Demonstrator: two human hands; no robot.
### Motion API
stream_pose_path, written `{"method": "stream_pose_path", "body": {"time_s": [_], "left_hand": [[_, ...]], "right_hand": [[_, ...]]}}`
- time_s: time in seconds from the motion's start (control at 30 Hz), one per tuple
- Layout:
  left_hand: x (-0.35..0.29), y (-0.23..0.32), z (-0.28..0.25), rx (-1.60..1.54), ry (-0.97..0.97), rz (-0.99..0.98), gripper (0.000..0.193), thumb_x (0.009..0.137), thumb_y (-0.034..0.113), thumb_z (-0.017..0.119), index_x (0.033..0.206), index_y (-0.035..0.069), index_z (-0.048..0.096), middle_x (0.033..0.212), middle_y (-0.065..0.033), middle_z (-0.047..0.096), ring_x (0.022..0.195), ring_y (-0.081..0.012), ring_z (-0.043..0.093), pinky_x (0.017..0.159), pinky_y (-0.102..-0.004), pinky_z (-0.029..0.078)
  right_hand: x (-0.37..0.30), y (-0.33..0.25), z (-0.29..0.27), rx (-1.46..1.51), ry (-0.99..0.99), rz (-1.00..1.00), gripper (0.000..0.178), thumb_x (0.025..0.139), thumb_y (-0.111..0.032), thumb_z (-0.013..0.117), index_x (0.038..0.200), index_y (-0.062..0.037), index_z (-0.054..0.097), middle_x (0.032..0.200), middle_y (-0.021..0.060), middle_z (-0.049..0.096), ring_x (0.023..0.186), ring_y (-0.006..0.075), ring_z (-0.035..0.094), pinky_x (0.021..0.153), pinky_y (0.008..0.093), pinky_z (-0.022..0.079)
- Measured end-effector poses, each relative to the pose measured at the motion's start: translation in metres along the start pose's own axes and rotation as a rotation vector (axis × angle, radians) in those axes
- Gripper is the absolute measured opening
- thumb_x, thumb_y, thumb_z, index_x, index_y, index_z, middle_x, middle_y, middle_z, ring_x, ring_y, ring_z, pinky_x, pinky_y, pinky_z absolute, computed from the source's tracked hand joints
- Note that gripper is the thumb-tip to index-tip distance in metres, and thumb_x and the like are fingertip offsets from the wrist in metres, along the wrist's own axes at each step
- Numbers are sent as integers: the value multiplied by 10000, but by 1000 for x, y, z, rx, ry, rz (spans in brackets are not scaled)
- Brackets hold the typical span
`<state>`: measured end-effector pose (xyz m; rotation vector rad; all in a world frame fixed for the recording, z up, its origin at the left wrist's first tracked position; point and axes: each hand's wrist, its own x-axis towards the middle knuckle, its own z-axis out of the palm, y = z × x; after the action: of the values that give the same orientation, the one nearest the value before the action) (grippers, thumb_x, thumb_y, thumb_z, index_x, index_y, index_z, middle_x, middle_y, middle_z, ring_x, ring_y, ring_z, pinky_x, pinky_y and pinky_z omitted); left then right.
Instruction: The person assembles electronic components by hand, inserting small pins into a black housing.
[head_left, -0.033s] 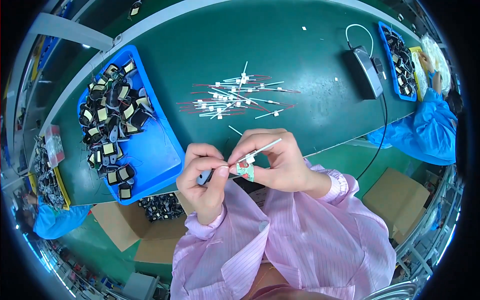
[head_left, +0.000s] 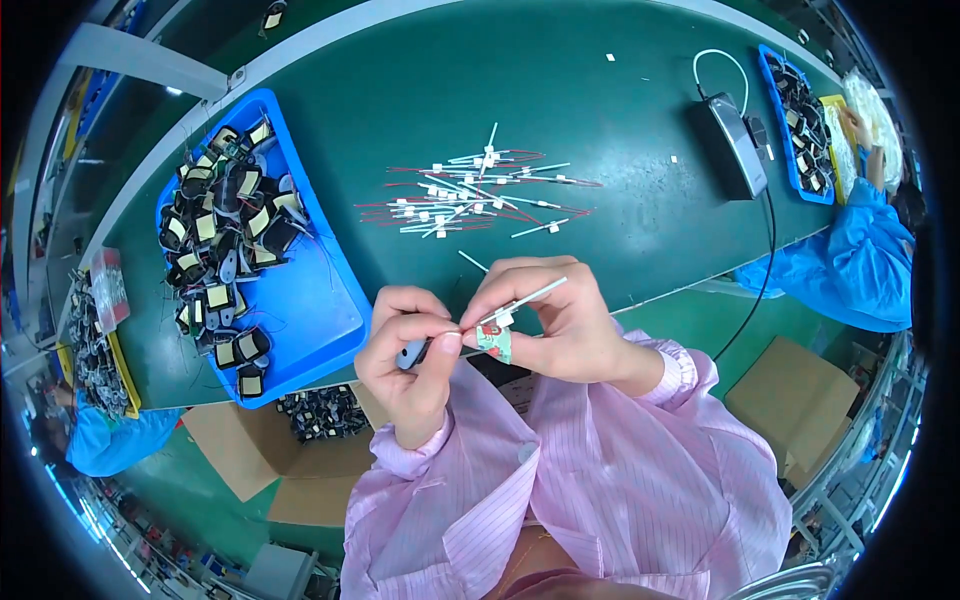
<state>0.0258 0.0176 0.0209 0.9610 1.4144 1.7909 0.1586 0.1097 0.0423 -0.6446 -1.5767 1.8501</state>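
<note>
So both hands are right up against each other over the near edge of the green tabletop (head_left: 620,110), fingertips pretty much touching. Left hand (head_left: 405,350) has a narrow grip, thumb and fingers closed around a gray-and-black piece (head_left: 410,354) whose rounded gray end pokes out toward 8 o'clock. Right hand (head_left: 565,325) is also pinched tight, holding a thin white lead (head_left: 540,293) that sticks out toward 2 o'clock, with a little white block (head_left: 505,320) beside it. There's a green patterned wrap (head_left: 495,343) round the right thumb. What's between the fingertips is too small to make out, sorry.

Going round the clock from the hands: straight up at 12 there's a messy pile of white and red leads (head_left: 465,196), plus one loose white stick (head_left: 472,261) just beyond the right fingers. At 10 sits a big blue tray (head_left: 312,330) loaded with black parts (head_left: 218,297) with cream pads. At 2 there's a black box-shaped device (head_left: 738,150) with cables, and further out that way a second blue tray (head_left: 770,85). Between 2 and 3 you get a co-worker's blue sleeve (head_left: 865,260). Down at 8, an open cardboard box (head_left: 315,500) holds more dark parts.
</note>
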Motion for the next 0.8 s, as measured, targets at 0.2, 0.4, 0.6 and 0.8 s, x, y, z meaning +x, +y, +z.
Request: {"method": "stream_pose_path", "body": {"time_s": [0.2, 0.4, 0.6, 0.8], "left_hand": [[5, 8, -2, -78, -220, -50, 235, 770, 0, 637, 1003, -14, 609, 1022, -135, 548, 835, -169, 531, 734, -285, 431], [3, 5, -9, -84, -433, -64, 602, 854, -69, 499, 1409, -32, 269, 1395, -245, 392, 1275, -309, 431, 993, -399, 412], [1, 1, -9, 23, -383, 82, 526, 865, -14, 576, 1354, -78, 393, 1400, -293, 405, 1264, -376, 472, 1005, -437, 418], [0, 8, -6, 228, -277, 129, 452, 826, -48, 586, 1266, -99, 498, 1264, -309, 534, 1138, -426, 571, 950, -440, 467]], "right_hand": [[-2, 4, -11, 62, -15, -104, 139, 763, 13, 695, 897, 21, 661, 835, 70, 638, 757, 140, 641, 664, 258, 507], [-3, -3, -18, 236, 39, -43, 125, 796, 48, 676, 915, 52, 637, 908, 108, 644, 840, 171, 644, 751, 277, 510], [-3, -5, -7, 170, 91, -67, 123, 785, 64, 654, 907, 51, 639, 954, 140, 660, 884, 187, 645, 791, 298, 516], [-7, -14, -8, -18, 119, -122, 167, 711, 78, 648, 875, 47, 646, 955, 157, 674, 885, 208, 668, 780, 306, 533]]}}
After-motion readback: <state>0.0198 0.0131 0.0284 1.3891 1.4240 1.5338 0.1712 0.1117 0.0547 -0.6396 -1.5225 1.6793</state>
